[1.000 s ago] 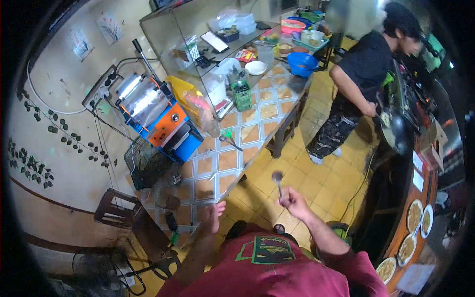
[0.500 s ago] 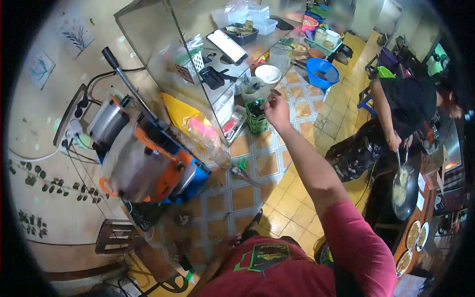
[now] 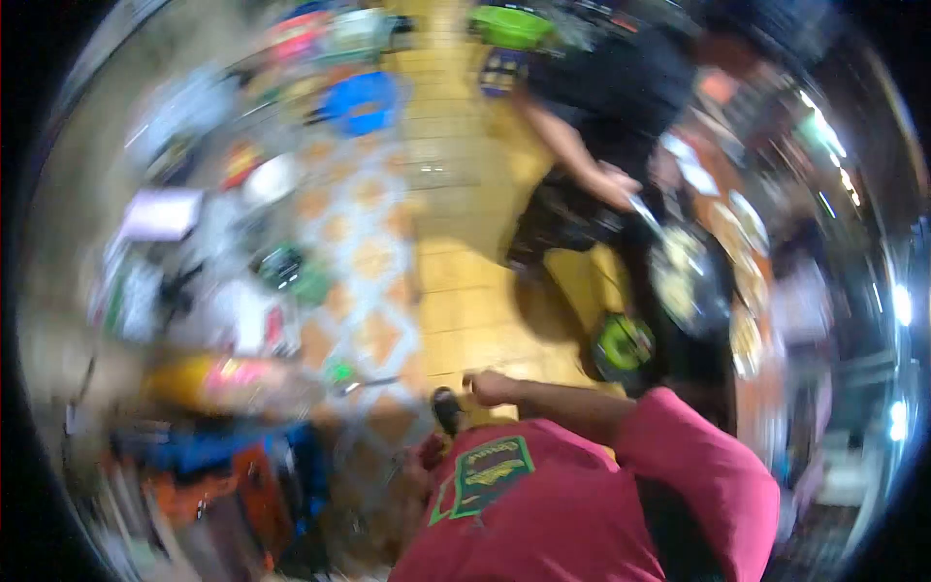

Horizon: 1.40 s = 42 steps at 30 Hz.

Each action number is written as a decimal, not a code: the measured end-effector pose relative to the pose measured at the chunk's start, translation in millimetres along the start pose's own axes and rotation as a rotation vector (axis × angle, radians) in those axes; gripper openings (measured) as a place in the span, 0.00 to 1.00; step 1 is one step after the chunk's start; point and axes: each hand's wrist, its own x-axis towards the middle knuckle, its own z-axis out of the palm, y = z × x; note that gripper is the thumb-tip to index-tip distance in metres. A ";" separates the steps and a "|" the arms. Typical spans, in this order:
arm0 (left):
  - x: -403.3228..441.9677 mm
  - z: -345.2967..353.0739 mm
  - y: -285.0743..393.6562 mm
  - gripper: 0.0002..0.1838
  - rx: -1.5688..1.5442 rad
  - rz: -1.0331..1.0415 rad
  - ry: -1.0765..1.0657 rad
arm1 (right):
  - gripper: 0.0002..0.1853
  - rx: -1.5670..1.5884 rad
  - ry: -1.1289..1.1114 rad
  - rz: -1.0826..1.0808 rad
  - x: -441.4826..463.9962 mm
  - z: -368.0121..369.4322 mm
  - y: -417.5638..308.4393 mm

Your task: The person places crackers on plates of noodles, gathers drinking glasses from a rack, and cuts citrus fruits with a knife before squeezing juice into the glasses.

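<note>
Your left hand [image 3: 433,453] and right hand [image 3: 495,387], lower centre: I can't tell either grip. One pair of scissors [image 3: 340,371], lower left.

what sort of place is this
Probably a kitchen: a person in dark clothes stands at a black round metal wok of pale food, and a blue round plastic basin is in view.

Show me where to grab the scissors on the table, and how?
Probably by the green handles, from above on the handle side: the scissors lie on the tiled table with the thin blades pointing toward its floor-side edge. Blur hides finer detail.
</note>
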 end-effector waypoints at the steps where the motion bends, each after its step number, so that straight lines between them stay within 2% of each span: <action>1: 10.6 3.2 12.4 0.46 0.027 -0.008 -0.018 | 0.21 -0.174 -0.178 -0.002 -28.6 28.4 45.9; 2: 23.5 10.0 21.9 0.48 0.049 -0.003 -0.031 | 0.24 -0.163 -0.205 -0.049 -72.3 52.9 87.7; 4: 42.9 25.9 34.0 0.51 0.378 0.026 -0.247 | 0.26 -0.044 -0.273 0.343 -150.1 72.4 134.5; 5: 65.7 14.0 24.7 0.54 0.386 -0.039 -0.426 | 0.26 0.115 -0.061 0.534 -193.0 86.8 149.4; 6: 62.2 24.8 20.5 0.53 0.395 -0.133 -0.399 | 0.26 0.256 0.132 0.699 -235.6 94.8 153.8; 8: 62.1 52.2 25.2 0.54 0.516 -0.195 -0.489 | 0.22 0.254 0.235 0.960 -280.8 112.9 163.2; 10: 49.3 93.3 1.7 0.53 0.605 -0.241 -0.532 | 0.19 0.265 0.443 0.928 -321.0 190.8 220.8; 12: 25.5 140.4 -21.4 0.51 0.751 -0.243 -0.529 | 0.18 0.452 0.378 0.964 -359.9 226.0 221.1; 14: 16.6 154.8 -38.0 0.49 0.825 -0.275 -0.576 | 0.17 0.604 0.554 1.010 -373.7 266.1 196.4; 16: 12.3 160.7 -84.5 0.50 0.842 -0.342 -0.645 | 0.14 0.682 0.685 0.927 -389.7 322.6 200.0; 17: 4.1 172.0 -112.9 0.50 0.909 -0.358 -0.661 | 0.12 0.560 0.764 0.882 -403.5 353.5 202.4; 18: 0.8 173.9 -146.2 0.49 0.902 -0.433 -0.607 | 0.12 0.607 0.796 0.898 -425.9 382.9 210.8; 20: -1.8 185.3 -196.3 0.49 1.055 -0.524 -0.694 | 0.13 0.901 0.976 0.864 -484.7 409.4 206.2; 21: -22.1 204.7 -215.2 0.49 1.215 -0.475 -0.741 | 0.13 1.099 1.036 0.891 -515.9 414.4 198.7; 22: -43.1 237.1 -232.3 0.48 0.960 -0.827 -0.913 | 0.14 1.101 1.050 1.032 -544.5 436.9 203.4; 23: -49.7 255.9 -249.2 0.48 1.041 -0.789 -0.938 | 0.15 1.081 1.056 1.178 -576.9 469.0 206.6; 25: -63.9 280.2 -282.8 0.47 1.225 -0.709 -0.977 | 0.10 1.051 1.391 1.323 -619.0 550.9 208.5; 27: -80.3 303.4 -320.9 0.46 1.357 -0.697 -1.032 | 0.10 1.164 1.435 1.485 -662.3 599.8 181.7; 29: -95.1 325.4 -353.7 0.45 1.465 -0.709 -1.109 | 0.10 1.101 1.397 1.724 -668.7 657.7 161.7; 30: -104.5 335.7 -368.0 0.45 1.518 -0.717 -1.150 | 0.10 1.147 1.426 1.739 -670.1 674.7 144.5; 32: -124.6 359.6 -395.0 0.44 1.647 -0.719 -1.232 | 0.09 1.908 1.562 1.584 -666.7 695.5 107.2; 34: -140.4 374.3 -422.8 0.43 1.760 -0.752 -1.271 | 0.11 1.801 1.807 1.340 -620.4 741.0 98.8; 35: -144.0 373.1 -443.3 0.42 1.784 -0.788 -1.272 | 0.09 1.961 1.603 1.272 -663.2 700.7 74.5; 36: -106.4 343.1 -476.4 0.42 1.711 -0.928 -1.211 | 0.09 1.869 1.605 1.202 -642.4 722.2 89.2; 37: -123.1 341.0 -497.1 0.42 1.712 -0.927 -1.214 | 0.13 1.631 1.581 1.479 -653.6 703.2 82.7; 38: -140.1 344.4 -514.0 0.42 1.798 -0.869 -1.298 | 0.15 1.605 1.599 1.225 -659.3 719.4 99.0; 39: -151.4 350.1 -527.3 0.42 1.900 -0.808 -1.375 | 0.17 1.373 1.762 1.319 -656.3 734.0 111.7; 40: -178.8 356.2 -545.4 0.42 1.844 -0.865 -1.289 | 0.18 1.580 1.716 1.381 -673.3 730.0 128.5; 41: -205.8 354.5 -551.0 0.43 1.831 -0.862 -1.260 | 0.14 1.381 1.853 1.432 -695.7 725.8 129.7; 42: -226.3 351.3 -568.3 0.43 1.813 -0.861 -1.229 | 0.15 1.490 1.901 1.405 -681.9 760.7 165.2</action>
